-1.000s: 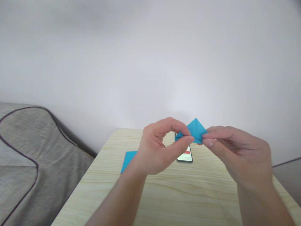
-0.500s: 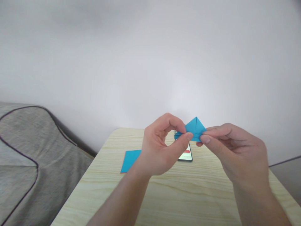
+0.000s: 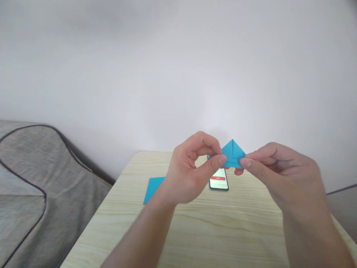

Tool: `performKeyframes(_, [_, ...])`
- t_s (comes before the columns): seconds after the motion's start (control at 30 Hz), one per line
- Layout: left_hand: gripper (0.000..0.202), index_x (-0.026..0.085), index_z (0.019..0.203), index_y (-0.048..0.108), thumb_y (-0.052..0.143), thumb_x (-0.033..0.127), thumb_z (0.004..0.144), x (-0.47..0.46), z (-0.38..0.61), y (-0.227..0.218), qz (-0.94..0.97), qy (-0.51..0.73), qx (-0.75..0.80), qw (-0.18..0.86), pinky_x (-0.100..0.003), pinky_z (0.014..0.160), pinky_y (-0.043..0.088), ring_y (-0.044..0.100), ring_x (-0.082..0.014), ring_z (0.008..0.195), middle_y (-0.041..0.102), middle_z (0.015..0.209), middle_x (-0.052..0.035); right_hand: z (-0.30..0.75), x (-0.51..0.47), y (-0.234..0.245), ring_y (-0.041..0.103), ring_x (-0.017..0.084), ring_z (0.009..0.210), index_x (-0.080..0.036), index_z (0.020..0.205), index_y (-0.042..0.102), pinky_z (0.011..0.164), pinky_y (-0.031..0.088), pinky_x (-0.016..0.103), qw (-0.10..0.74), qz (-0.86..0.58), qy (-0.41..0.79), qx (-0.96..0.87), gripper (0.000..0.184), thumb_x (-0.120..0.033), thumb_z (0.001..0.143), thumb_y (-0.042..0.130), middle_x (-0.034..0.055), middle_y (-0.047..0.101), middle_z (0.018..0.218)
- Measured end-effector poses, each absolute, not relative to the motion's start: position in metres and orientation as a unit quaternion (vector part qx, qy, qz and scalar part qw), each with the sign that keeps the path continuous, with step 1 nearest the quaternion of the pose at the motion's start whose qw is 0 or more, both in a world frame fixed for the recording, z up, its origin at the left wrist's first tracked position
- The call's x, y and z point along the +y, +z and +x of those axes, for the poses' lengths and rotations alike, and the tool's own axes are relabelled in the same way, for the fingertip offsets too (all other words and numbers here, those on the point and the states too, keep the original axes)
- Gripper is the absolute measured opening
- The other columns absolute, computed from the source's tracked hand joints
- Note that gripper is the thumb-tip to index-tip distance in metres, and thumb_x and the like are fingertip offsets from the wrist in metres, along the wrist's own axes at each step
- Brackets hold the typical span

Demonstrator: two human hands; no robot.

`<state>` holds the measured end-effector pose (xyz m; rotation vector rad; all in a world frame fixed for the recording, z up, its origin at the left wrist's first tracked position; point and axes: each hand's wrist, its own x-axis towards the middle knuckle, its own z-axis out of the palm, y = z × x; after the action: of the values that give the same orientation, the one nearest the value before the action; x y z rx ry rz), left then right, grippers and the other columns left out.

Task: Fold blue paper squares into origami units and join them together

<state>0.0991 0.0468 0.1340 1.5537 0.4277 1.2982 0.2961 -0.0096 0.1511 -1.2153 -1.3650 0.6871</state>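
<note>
A small piece of folded blue paper [image 3: 233, 153] is held up above the table between both hands. Its top is a triangle with a crease down the middle, and a narrow band runs along its lower edge. My left hand [image 3: 192, 169] pinches the left end between thumb and fingers, covering part of it. At the right corner, my right hand [image 3: 283, 176] grips the paper with thumb and fingertips. Partly behind my left forearm, a flat blue sheet [image 3: 153, 188] with a thin reddish edge lies on the table.
A phone [image 3: 219, 182] with a lit screen lies on the pale wooden table [image 3: 223, 230], beyond my hands and partly hidden by them. Grey upholstery [image 3: 64, 201] with dark piping stands to the left. A white wall [image 3: 178, 74] rises behind the table.
The lower band of the folded paper now lies flatter, and its left end shows less beside my left fingers. My right hand has shifted slightly to the right.
</note>
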Motion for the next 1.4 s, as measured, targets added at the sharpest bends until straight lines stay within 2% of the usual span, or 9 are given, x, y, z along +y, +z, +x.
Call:
performKeyframes(0.33, [0.007,0.019,0.103,0.062,0.066,0.022,0.098,0.051,0.092,0.135,0.673,0.475,0.165,0.542,-0.030,0.079,0.058,0.070,-0.0147,0.083,0.071,0.089,-0.0031,0.306,-0.004,0.149,0.074,0.019,0.066,-0.024,0.086,0.068,0.065,0.061,0.031,0.553,-0.503,0.313,-0.586,0.018,-0.035,0.085,0.083,0.0005,0.077,0.070])
performKeyframes(0.5, [0.011,0.020,0.104,0.061,0.068,0.027,0.098,0.055,0.087,0.134,0.694,0.449,0.199,0.526,-0.026,0.066,0.052,0.065,-0.0129,0.071,0.067,0.076,-0.0001,0.309,-0.001,0.146,0.072,0.019,0.067,-0.025,0.087,0.067,0.061,0.057,0.030,0.548,-0.496,0.313,-0.596,0.018,-0.037,0.087,0.081,0.0002,0.077,0.070])
performKeyframes(0.6, [0.010,0.020,0.103,0.062,0.067,0.028,0.098,0.055,0.090,0.134,0.693,0.448,0.198,0.529,-0.025,0.068,0.050,0.063,-0.0119,0.072,0.067,0.076,0.0003,0.306,0.000,0.146,0.074,0.020,0.071,-0.027,0.102,0.067,0.065,0.059,0.031,0.535,-0.489,0.346,-0.596,0.020,-0.037,0.089,0.079,-0.0007,0.078,0.074])
performKeyframes(0.7, [0.009,0.020,0.103,0.063,0.068,0.025,0.097,0.053,0.095,0.136,0.687,0.439,0.179,0.551,-0.024,0.069,0.051,0.064,-0.0112,0.075,0.068,0.080,0.0004,0.301,0.001,0.147,0.076,0.021,0.078,-0.032,0.120,0.063,0.071,0.061,0.033,0.518,-0.476,0.384,-0.598,0.035,-0.035,0.089,0.079,-0.0007,0.081,0.088])
performKeyframes(0.77, [0.008,0.020,0.103,0.063,0.068,0.022,0.097,0.052,0.098,0.137,0.679,0.435,0.161,0.568,-0.023,0.070,0.052,0.066,-0.0108,0.076,0.070,0.081,0.0007,0.299,0.000,0.148,0.075,0.021,0.078,-0.033,0.124,0.063,0.072,0.062,0.034,0.518,-0.474,0.385,-0.600,0.040,-0.033,0.088,0.080,-0.0007,0.081,0.090])
performKeyframes(1.03, [0.013,0.020,0.103,0.060,0.071,0.020,0.095,0.054,0.096,0.137,0.682,0.423,0.155,0.576,-0.022,0.067,0.052,0.067,-0.0112,0.076,0.072,0.084,-0.0002,0.300,-0.001,0.148,0.072,0.018,0.067,-0.031,0.119,0.068,0.067,0.062,0.033,0.518,-0.462,0.398,-0.600,0.034,-0.031,0.088,0.081,-0.0006,0.079,0.081])
performKeyframes(1.23, [0.015,0.019,0.102,0.060,0.072,0.024,0.095,0.056,0.094,0.135,0.684,0.419,0.158,0.576,-0.024,0.067,0.053,0.066,-0.0124,0.074,0.071,0.083,-0.0014,0.302,0.000,0.148,0.074,0.019,0.069,-0.028,0.118,0.068,0.067,0.062,0.033,0.511,-0.461,0.416,-0.594,0.034,-0.032,0.087,0.082,0.0008,0.081,0.082])
performKeyframes(1.4, [0.015,0.020,0.101,0.061,0.073,0.025,0.093,0.058,0.091,0.135,0.684,0.433,0.180,0.558,-0.024,0.066,0.050,0.066,-0.0122,0.072,0.067,0.079,-0.0004,0.307,0.000,0.150,0.075,0.019,0.070,-0.028,0.120,0.068,0.072,0.062,0.034,0.497,-0.449,0.415,-0.616,0.029,-0.029,0.092,0.076,0.0006,0.080,0.081])
